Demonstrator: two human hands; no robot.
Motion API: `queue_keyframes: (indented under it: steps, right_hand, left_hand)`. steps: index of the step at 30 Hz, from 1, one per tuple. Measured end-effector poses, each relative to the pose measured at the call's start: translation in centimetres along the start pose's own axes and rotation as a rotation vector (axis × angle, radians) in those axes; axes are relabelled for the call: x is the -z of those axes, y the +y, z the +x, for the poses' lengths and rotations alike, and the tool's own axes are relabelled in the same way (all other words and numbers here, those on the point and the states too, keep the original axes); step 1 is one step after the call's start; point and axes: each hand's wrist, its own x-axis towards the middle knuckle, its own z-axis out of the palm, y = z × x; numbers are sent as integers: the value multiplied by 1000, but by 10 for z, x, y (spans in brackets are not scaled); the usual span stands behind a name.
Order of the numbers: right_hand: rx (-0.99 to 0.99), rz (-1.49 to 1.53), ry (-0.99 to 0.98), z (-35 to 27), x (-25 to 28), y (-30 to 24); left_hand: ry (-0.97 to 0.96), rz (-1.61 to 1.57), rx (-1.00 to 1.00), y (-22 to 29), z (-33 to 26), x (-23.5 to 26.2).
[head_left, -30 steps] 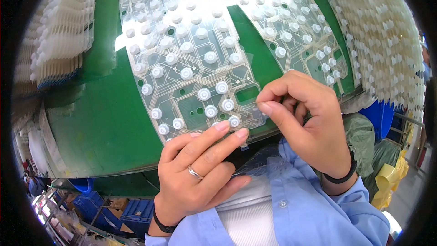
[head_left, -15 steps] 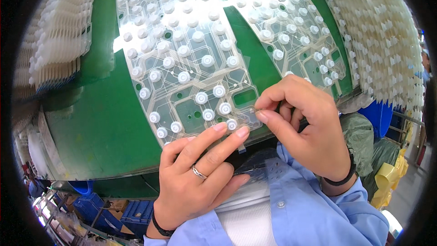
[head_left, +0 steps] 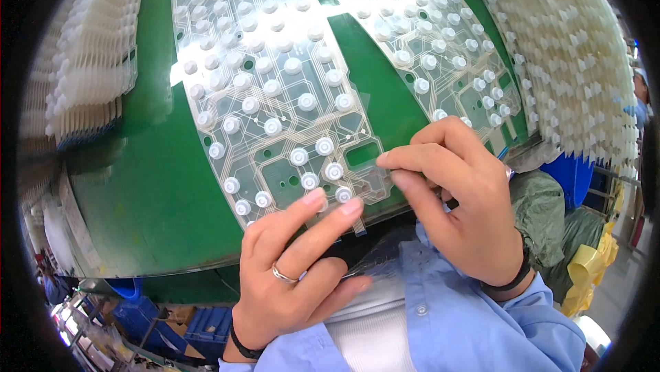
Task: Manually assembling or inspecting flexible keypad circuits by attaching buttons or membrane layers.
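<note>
A clear plastic keypad membrane sheet [head_left: 289, 83], with printed traces and rows of white rubber domes, lies on the green tabletop. My left hand [head_left: 292, 262] rests at its near edge, its index and middle fingers stretched over the lower domes and the others loosely bent. At the sheet's near right corner is my right hand [head_left: 457, 200]. Its index fingertip meets the edge beside a rectangular cutout, while the thumb sits slightly apart below; nothing shows between them. The remaining right fingers are curled and partly hidden. A second domed sheet [head_left: 440, 62] lies farther right.
Tall stacks of similar domed sheets stand at the left [head_left: 93, 56] and the right [head_left: 564, 56]. The green table's [head_left: 137, 214] curved front edge runs before me. Beyond it are blue crates [head_left: 206, 327], a blue bin [head_left: 574, 172], and green and yellow plastic bags [head_left: 550, 207].
The nearer sheet has shifted slightly left and toward me. My right thumb and index finger have parted from a pinch at its corner. My left fingers have moved slightly left along the near edge.
</note>
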Motion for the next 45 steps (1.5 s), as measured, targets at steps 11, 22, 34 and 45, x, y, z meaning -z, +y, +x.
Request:
queue_keyframes:
  steps: [11,22,34,45]
  right_hand:
    - [267,243,51,-2,18,6]
    - [-125,390,-54,9,0,6]
    - [-157,307,-33,7,-4,5]
    - [-172,288,-20,7,-5,2]
  left_hand:
    - [-10,73,82,6,10,2]
    - [11,87,-54,-3,0,-4]
    - [-28,106,-29,-2,0,-4]
    - [-22,107,-28,-3,-1,-6]
